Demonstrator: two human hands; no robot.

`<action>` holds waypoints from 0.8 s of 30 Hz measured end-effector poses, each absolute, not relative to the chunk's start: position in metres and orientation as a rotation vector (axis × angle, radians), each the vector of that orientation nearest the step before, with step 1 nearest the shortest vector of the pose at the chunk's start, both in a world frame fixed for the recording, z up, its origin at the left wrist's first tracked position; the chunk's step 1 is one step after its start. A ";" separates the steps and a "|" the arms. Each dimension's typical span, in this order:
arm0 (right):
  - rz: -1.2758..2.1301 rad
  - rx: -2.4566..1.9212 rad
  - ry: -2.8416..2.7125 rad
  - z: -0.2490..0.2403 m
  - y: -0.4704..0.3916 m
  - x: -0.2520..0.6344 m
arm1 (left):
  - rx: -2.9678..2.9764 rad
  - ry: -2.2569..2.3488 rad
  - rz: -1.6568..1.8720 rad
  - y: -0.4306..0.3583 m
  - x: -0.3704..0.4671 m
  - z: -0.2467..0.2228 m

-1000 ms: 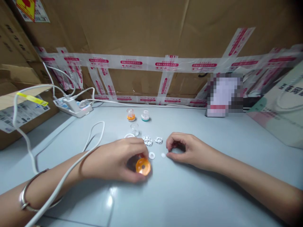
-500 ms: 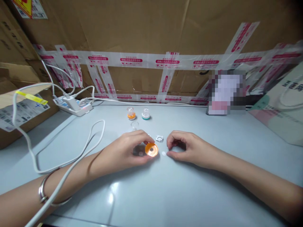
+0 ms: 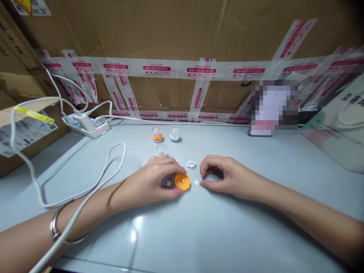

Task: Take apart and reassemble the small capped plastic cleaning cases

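An orange round cup-shaped piece (image 3: 186,183) with a small hole-like spot at its middle is held by my left hand (image 3: 162,176), thumb below and fingers above. Its opening faces me. My right hand (image 3: 220,172) rests on its side, fingers curled, with a small gap between thumb and index tips. Right by that thumb tip lies a small white disc (image 3: 196,182). Just behind are a white wheel-shaped piece (image 3: 191,164) and a second white piece (image 3: 179,162), partly hidden by my left fingers. A clear plastic cup (image 3: 161,149) stands behind my left hand.
Farther back stand an orange-based clear container (image 3: 157,135) and a teal-based one (image 3: 174,135). A power strip (image 3: 91,127) sits at back left, its white cable (image 3: 85,204) crossing over my left forearm. A phone (image 3: 269,110) leans against the cardboard box (image 3: 170,38).
My left hand has tilted the orange piece slightly, and its fingers have shifted, showing more of the white piece behind. My right hand stays almost still. The view has shifted slightly.
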State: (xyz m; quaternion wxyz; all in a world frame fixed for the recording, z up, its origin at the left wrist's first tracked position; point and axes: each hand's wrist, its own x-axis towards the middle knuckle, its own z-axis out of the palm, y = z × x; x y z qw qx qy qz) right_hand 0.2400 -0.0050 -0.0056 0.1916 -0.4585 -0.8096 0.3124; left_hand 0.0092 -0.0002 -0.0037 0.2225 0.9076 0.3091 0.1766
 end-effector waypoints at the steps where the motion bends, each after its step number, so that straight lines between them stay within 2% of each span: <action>1: 0.877 -1.285 -2.274 -0.006 -0.005 0.240 | 2.501 0.861 0.480 0.000 0.009 -0.005; 18: 0.931 -1.305 -2.313 0.001 -0.001 0.248 | 2.468 0.935 0.469 0.002 0.007 -0.007; 24: 0.734 -1.130 -2.418 -0.004 -0.002 0.245 | 2.447 0.918 0.465 0.002 0.008 -0.007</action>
